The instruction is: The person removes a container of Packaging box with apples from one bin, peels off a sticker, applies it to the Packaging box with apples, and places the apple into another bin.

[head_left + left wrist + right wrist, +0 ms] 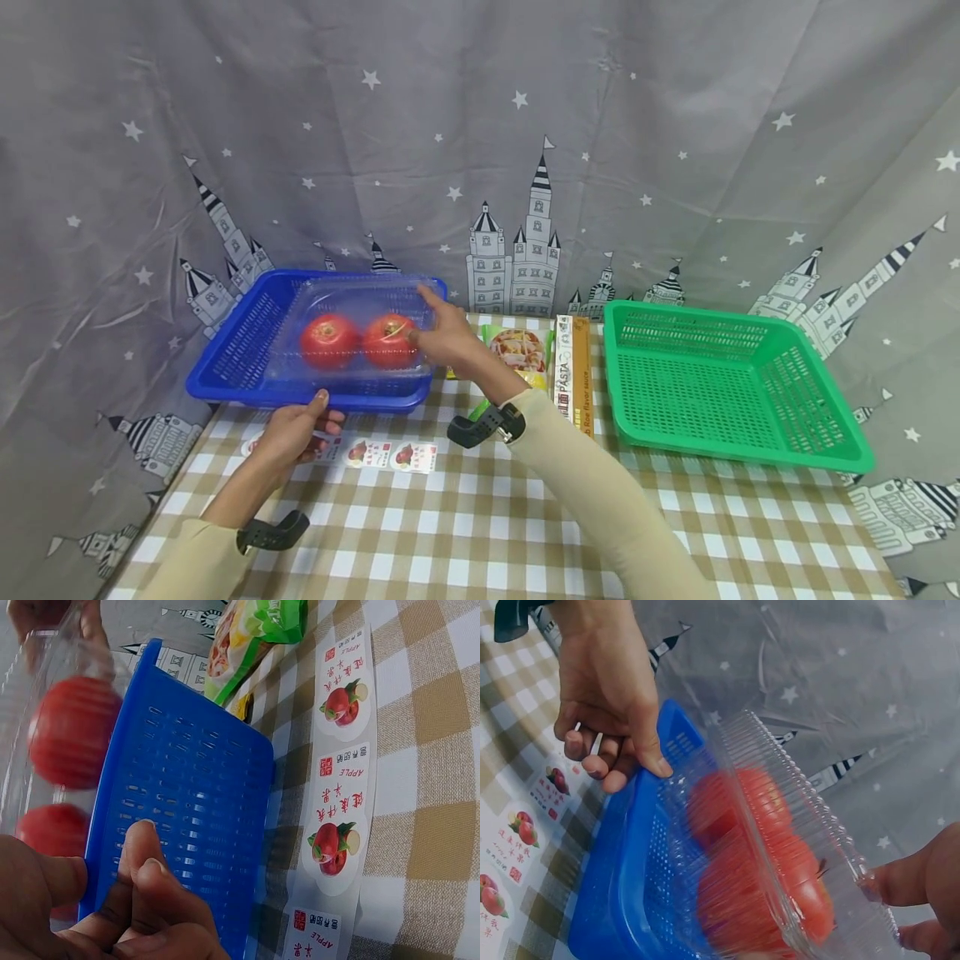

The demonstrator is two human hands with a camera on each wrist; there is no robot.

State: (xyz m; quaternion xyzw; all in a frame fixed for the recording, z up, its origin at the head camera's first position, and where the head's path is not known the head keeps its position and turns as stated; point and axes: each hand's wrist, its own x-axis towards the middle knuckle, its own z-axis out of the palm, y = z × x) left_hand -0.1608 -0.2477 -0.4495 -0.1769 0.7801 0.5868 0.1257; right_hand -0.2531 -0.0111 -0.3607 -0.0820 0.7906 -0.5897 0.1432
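Note:
A clear plastic box [352, 287] with two red apples [330, 340] showing through it is at the blue basket [225, 367] on the left. My right hand [450, 333] pinches the box by its right end, with its fingertips also visible in the right wrist view. In that view the box leans at a tilt over the basket. At the basket's front rim is my left hand [288, 433]; its thumb lies over the rim and its curled fingers sit outside the wall. The left wrist view shows the rim passing between thumb and fingers.
A strip of apple labels [382, 455] lies in front of the blue basket. Behind my right arm are a food packet [517, 346] and a pasta box [573, 367]. A green basket [697, 400] stands on the right of the checked tablecloth [420, 533]. A grey curtain hangs behind.

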